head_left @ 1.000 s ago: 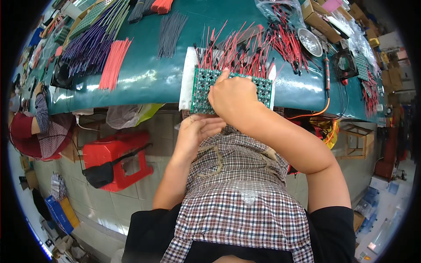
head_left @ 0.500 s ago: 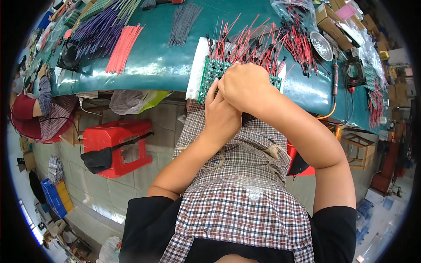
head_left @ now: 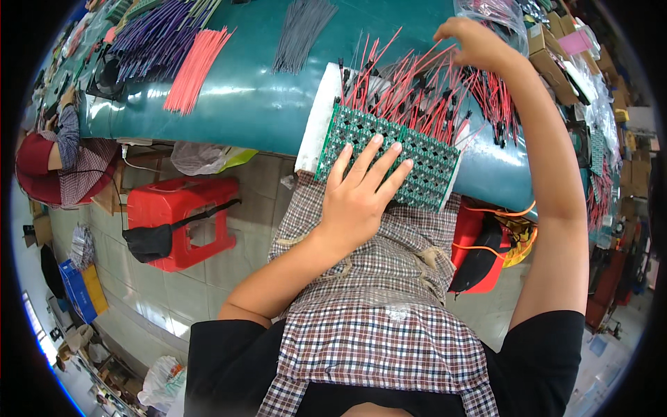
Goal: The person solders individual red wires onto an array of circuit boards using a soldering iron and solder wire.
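My left hand [head_left: 358,198] lies with its fingers spread on a green panel of small circuit boards [head_left: 427,163], pressing on its near left part. The panel rests on a white foam-like pad [head_left: 313,144] at the table's near edge. Red and black wires [head_left: 389,83] with dark ends stand up along the panel's far side. My right hand [head_left: 476,45] is raised beyond them at the far right, fingers bent and apart, with no held thing visible. Just below it is a pile of red and black wires [head_left: 497,104].
The green table [head_left: 257,76] bears bundles of pink [head_left: 198,73], grey [head_left: 300,38] and purple [head_left: 156,42] wires or tubes. Cardboard boxes [head_left: 545,59] stand at the far right. A red stool [head_left: 149,219] is at left below the table. Another person [head_left: 59,163] sits far left.
My right hand has left the panel and moved far right, above the wire pile. My left hand has flattened onto the panel, which now shows much more of its surface.
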A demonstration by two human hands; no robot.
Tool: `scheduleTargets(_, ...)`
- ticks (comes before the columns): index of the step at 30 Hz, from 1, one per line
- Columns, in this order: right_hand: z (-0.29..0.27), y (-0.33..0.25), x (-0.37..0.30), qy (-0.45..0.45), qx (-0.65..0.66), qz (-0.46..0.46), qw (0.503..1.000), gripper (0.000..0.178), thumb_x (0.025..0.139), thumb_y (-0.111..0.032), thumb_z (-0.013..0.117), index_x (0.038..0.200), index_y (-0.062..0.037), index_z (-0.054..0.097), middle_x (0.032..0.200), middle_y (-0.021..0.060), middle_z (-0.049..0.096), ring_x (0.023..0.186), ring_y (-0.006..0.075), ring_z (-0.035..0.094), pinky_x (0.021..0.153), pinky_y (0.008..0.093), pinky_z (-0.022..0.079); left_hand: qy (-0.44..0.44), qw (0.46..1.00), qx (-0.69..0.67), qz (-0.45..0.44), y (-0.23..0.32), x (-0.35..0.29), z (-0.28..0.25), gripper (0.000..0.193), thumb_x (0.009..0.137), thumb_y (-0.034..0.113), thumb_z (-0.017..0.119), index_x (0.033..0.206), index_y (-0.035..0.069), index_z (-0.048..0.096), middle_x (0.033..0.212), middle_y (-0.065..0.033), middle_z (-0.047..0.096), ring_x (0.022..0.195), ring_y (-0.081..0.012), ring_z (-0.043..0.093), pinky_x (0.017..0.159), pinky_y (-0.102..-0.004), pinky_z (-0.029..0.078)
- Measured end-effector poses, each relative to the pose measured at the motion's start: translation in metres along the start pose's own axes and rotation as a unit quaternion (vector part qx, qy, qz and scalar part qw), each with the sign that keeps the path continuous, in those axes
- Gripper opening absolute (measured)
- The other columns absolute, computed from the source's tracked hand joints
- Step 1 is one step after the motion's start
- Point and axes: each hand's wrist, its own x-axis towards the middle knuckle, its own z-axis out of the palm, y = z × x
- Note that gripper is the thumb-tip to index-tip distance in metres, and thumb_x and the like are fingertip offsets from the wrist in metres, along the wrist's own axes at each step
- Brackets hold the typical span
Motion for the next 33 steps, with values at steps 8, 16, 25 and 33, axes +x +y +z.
scheduleTargets(8,0.012,-0.021,0.028,-0.062,0.030,-0.051,0.996,0.039,0.063,0.002,0.074,0.100,-0.0064,0.062,0.098,0.0093,0.065,0.099,0.0353,0.062,0.080,0.0451,0.051,-0.030,0.999,0.014,-0.011,0.000,-0.009,-0.015,0.060,0.086,0.003,0.055,0.141,0.025,0.061,0.151,-0.0031,0.053,0.141,-0.0278,0.046,0.115,-0.0545,0.029)
scheduleTargets(16,0.035,-0.008,0.058,0.296,0.118,-0.333,0.887,0.018,0.078,-0.014,0.067,0.095,-0.0107,0.067,0.089,0.0094,0.065,0.093,0.0330,0.067,0.077,0.0451,0.054,-0.043,0.999,0.019,-0.017,0.002,-0.006,-0.020,0.056,0.088,0.004,0.054,0.139,0.026,0.063,0.150,-0.0020,0.054,0.141,-0.0260,0.047,0.113,-0.0514,0.030)
scheduleTargets(25,-0.011,-0.027,0.037,0.063,0.208,0.037,0.975,0.035,0.069,0.011,0.065,0.101,-0.0016,0.072,0.091,0.0140,0.070,0.085,0.0281,0.071,0.075,0.0354,0.057,-0.036,0.998,0.058,0.005,-0.001,-0.011,-0.019,0.054,0.087,0.009,0.055,0.140,0.022,0.061,0.150,-0.0035,0.054,0.141,-0.0263,0.047,0.112,-0.0501,0.034)
scheduleTargets(33,-0.029,-0.095,0.000,0.007,0.230,-0.147,0.962,0.047,0.064,0.020,0.063,0.106,-0.0007,0.068,0.107,0.0158,0.068,0.108,0.0374,0.065,0.091,0.0415,0.053,-0.021,0.997,0.078,-0.008,0.001,-0.012,-0.016,0.052,0.092,0.008,0.052,0.137,0.029,0.064,0.148,0.0003,0.057,0.138,-0.0231,0.050,0.113,-0.0465,0.026)
